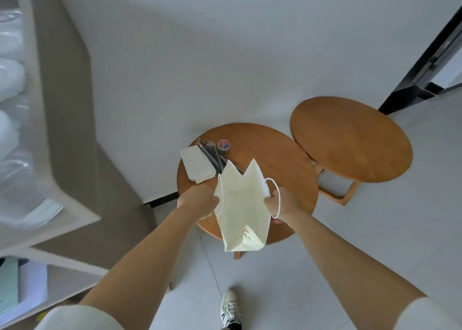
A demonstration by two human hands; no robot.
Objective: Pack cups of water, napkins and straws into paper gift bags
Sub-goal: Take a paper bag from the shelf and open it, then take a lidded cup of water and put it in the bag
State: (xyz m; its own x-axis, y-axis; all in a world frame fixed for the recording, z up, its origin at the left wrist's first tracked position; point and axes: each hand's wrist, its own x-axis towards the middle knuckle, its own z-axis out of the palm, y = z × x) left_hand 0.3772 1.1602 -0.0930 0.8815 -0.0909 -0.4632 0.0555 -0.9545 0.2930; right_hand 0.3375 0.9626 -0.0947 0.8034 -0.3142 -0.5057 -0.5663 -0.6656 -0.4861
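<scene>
Over a round wooden table a cream paper bag is held open between the hands, its left rim pinched by the left hand and its right rim gripped by the right hand, while napkins and dark straws are laid just beyond the left hand.

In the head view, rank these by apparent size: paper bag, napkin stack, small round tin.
Largest to smallest:
1. paper bag, though it looks nearer the camera
2. napkin stack
3. small round tin
</scene>
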